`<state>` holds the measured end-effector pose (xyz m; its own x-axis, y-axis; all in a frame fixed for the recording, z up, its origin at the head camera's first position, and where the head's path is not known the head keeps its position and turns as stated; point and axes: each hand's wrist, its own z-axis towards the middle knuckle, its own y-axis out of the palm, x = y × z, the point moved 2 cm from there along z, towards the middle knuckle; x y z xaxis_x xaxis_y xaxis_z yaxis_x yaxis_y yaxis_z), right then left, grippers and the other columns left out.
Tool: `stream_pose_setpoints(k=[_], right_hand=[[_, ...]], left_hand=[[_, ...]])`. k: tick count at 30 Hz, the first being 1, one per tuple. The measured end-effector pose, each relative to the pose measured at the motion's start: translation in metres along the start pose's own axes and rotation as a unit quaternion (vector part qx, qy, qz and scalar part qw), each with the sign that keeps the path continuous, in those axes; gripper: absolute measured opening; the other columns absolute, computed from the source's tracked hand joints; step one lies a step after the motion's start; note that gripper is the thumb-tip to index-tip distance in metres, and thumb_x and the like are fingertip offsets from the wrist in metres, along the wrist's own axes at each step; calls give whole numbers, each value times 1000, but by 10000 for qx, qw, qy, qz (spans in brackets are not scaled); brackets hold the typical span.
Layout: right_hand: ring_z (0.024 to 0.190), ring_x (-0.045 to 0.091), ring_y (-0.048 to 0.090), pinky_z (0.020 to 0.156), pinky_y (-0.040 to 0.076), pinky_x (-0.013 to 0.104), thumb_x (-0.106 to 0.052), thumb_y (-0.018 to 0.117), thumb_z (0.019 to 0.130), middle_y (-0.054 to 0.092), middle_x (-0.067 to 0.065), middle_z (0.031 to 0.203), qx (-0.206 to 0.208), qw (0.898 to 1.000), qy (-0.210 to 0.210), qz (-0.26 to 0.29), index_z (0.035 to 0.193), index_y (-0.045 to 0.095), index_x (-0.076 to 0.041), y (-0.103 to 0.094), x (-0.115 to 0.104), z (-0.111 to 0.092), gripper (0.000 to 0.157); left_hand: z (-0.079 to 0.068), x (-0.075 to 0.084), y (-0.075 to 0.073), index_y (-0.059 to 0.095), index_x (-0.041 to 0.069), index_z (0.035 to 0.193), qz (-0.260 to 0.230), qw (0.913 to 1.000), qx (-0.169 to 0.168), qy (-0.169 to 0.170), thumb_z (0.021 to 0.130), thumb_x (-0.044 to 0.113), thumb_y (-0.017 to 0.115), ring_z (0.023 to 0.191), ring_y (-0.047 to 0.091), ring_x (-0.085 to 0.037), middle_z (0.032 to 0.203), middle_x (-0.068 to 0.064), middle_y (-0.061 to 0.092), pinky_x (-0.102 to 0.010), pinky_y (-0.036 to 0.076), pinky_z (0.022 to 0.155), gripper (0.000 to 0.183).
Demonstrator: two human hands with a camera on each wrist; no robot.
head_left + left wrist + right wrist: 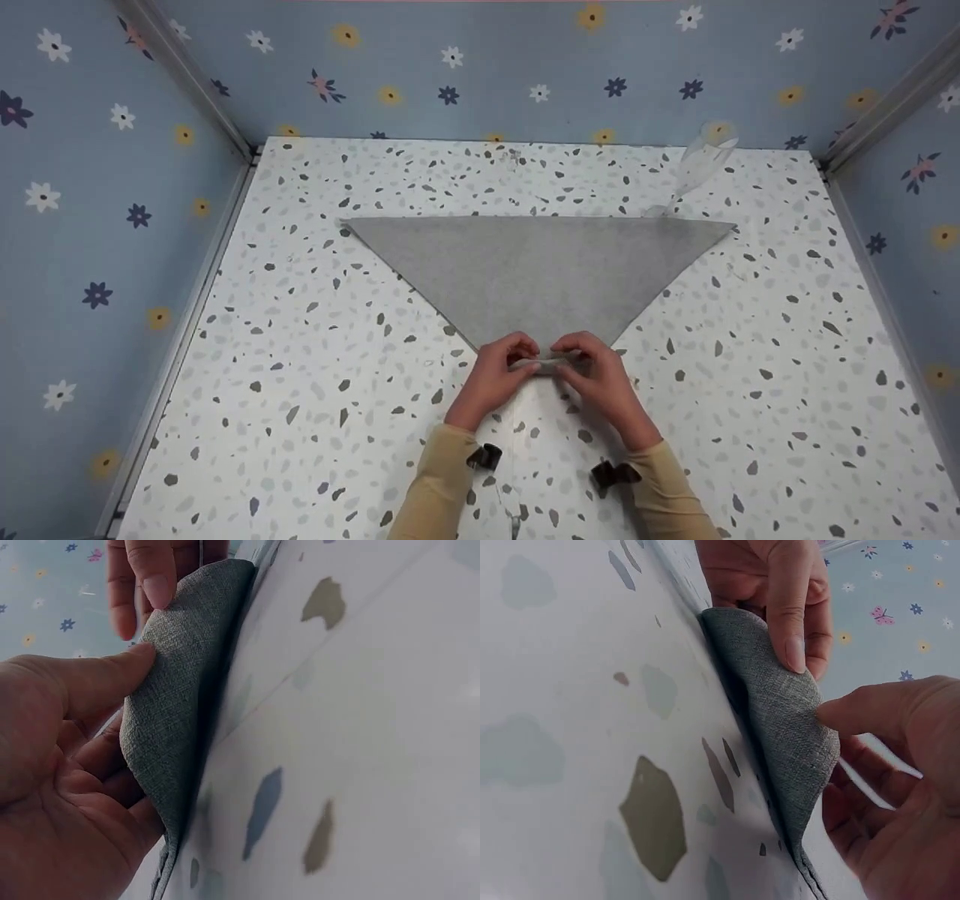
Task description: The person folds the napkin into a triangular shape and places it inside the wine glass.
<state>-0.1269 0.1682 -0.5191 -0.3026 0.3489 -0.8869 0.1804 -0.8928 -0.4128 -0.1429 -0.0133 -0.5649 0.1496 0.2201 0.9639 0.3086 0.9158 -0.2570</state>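
A grey cloth (525, 277) lies on the table as a triangle, its long straight edge at the back and its narrow end towards the person. That near end is turned up into a small fold (184, 652). My left hand (499, 371) pinches the left part of the fold, thumb on the near face and fingers behind it. On the right part, my right hand (600, 375) pinches in the same way, its thumb (855, 709) pressed to the woven surface. A small gap parts the two hands. The fingertips behind the fold are partly hidden.
The speckled white tabletop (300, 420) spreads around the cloth. A clear plastic piece (705, 161) lies at the back right, touching or near the cloth's rear edge. Blue flowered panels (487, 67) stand at the back and both sides. Each sleeve carries a black wrist mount (486, 457).
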Motion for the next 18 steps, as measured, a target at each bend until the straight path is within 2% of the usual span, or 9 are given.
stream_pose_setpoints(k=[7,18], right_hand=[[95,33,60,81,47,51,12,69,81,65,15,101,-395,9991,-119,87,104,65,3,1,2,0,25],[97,34,61,83,48,50,12,70,79,66,17,102,-505,9983,279,78,104,65,5,2,4,3,27]], left_hand=[[4,2,2,58,6,99,247,9996,4,-118,89,5,67,94,63,-11,92,-1,67,-34,46,95,13],[9,7,4,52,7,93,578,9982,118,-144,87,0,66,96,64,-16,87,-6,67,-35,48,91,16]])
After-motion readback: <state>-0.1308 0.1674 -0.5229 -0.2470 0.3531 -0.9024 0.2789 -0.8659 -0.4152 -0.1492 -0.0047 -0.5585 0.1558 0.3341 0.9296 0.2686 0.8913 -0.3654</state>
